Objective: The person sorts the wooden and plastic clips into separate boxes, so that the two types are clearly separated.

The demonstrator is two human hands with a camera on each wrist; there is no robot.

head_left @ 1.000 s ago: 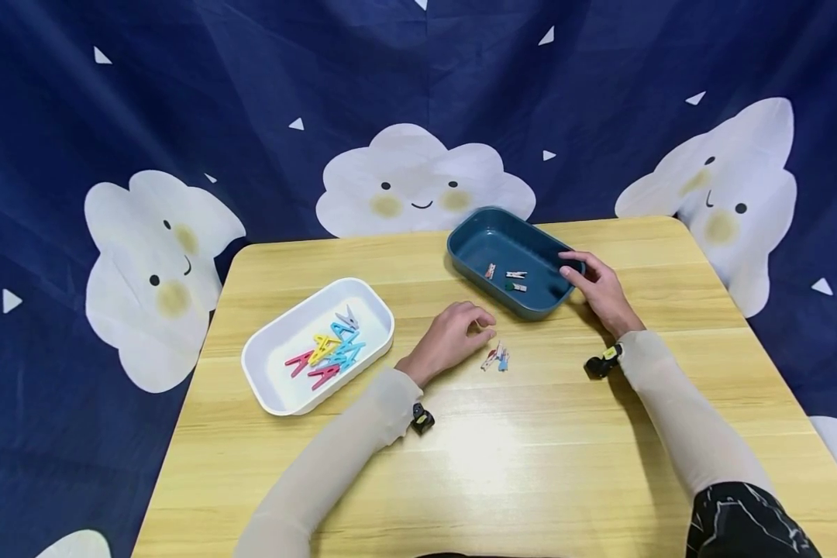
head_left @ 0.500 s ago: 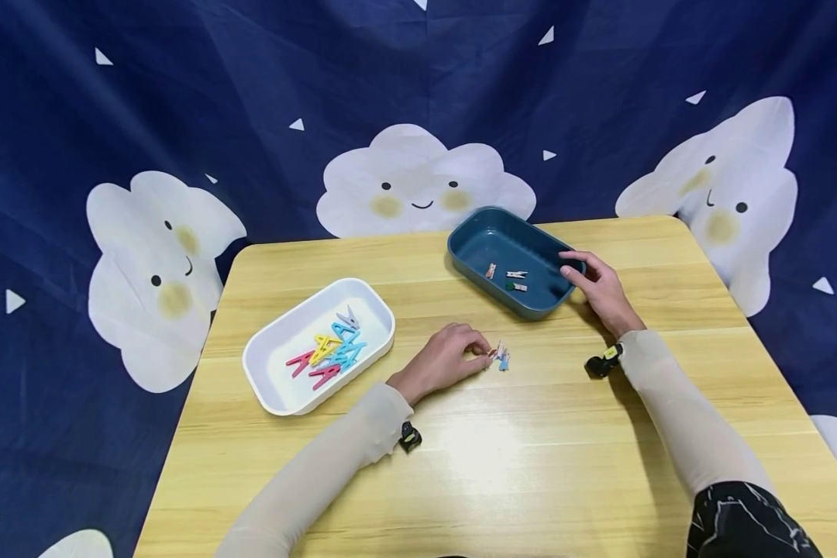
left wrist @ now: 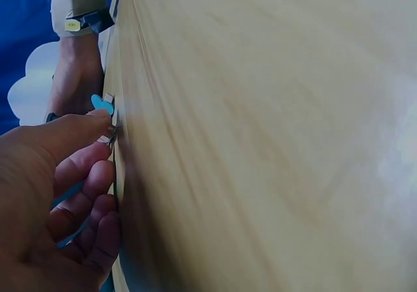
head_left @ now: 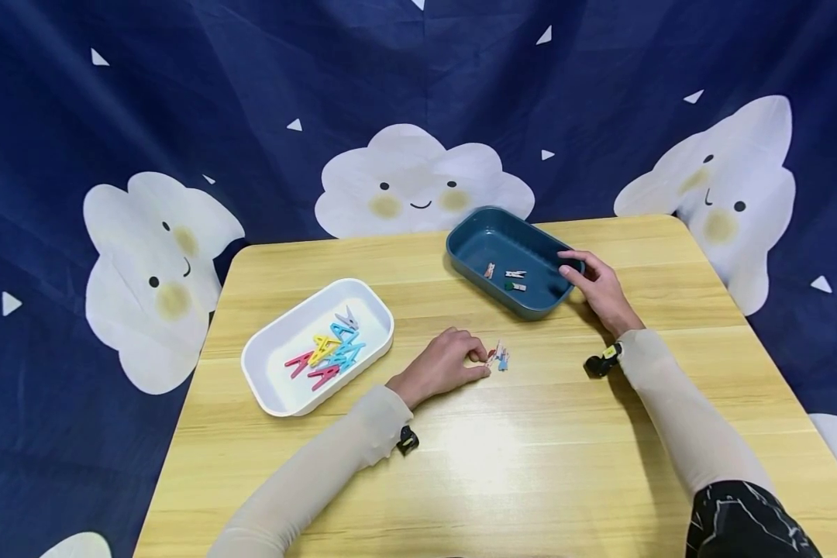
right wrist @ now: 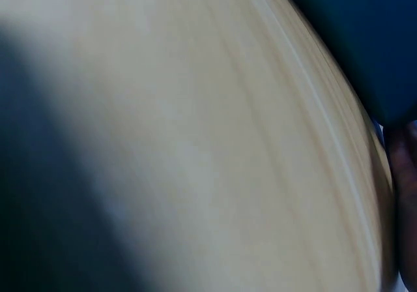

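Observation:
My left hand [head_left: 441, 364] is at a little group of mini clothespins on the table, pinching one red-and-wood mini clothespin [head_left: 491, 357] between thumb and index finger. Its metal spring shows between the fingertips in the left wrist view. Right beside it lies a mini clothespin with a blue figure [head_left: 504, 362], also seen past the thumb as a blue-topped clothespin [left wrist: 102, 104]. With thumb inside the rim, my right hand [head_left: 602, 296] grips the right end of a dark blue bin [head_left: 487, 291]. Several mini clothespins [head_left: 516, 274] lie on that bin's floor.
A white bin [head_left: 273, 345] stands on the left of the wooden table [head_left: 530, 457], holding several larger plastic clothespins [head_left: 331, 356] in pink, yellow, blue and grey. Behind the table's far edge hangs a dark blue curtain [head_left: 363, 62] with clouds.
My left hand has come down toward the near side onto the mini clothespins, and its thumb and index finger have closed on one. The right hand has stayed on the dark blue bin.

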